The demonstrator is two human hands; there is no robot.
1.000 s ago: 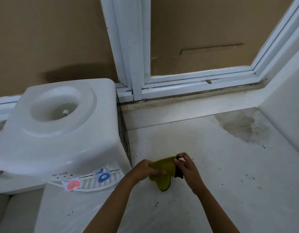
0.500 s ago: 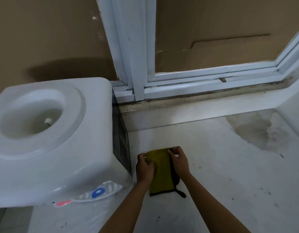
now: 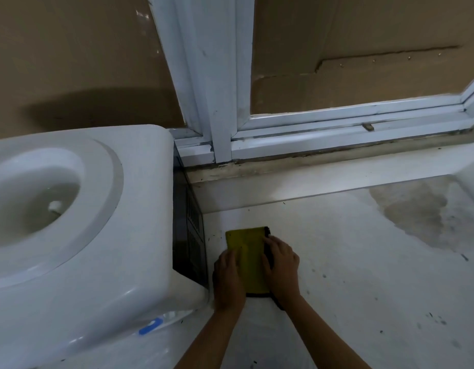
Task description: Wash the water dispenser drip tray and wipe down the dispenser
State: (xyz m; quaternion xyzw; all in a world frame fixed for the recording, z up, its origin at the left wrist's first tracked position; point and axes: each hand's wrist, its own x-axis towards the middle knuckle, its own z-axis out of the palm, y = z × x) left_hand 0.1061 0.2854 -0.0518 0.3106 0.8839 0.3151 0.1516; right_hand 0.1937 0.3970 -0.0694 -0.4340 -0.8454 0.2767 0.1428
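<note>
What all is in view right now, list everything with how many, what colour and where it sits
water dispenser: one, white with a dark vented side, left on the counter
blue tap tab: one, blue, dispenser front, bottom left
cloth: one, yellow-green with dark edging, folded flat on the counter beside the dispenser
counter: one, off-white, speckled, grey stain at far right
window frame: one, white, behind the counter
cardboard: brown, covering the panes
left hand: one, pressing on the cloth's left edge
right hand: one, pressing on the cloth's right edge

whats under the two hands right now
A folded yellow-green cloth with dark edging lies flat on the white counter; left hand and right hand press it. The cloth's covered edges cannot be seen.
</note>
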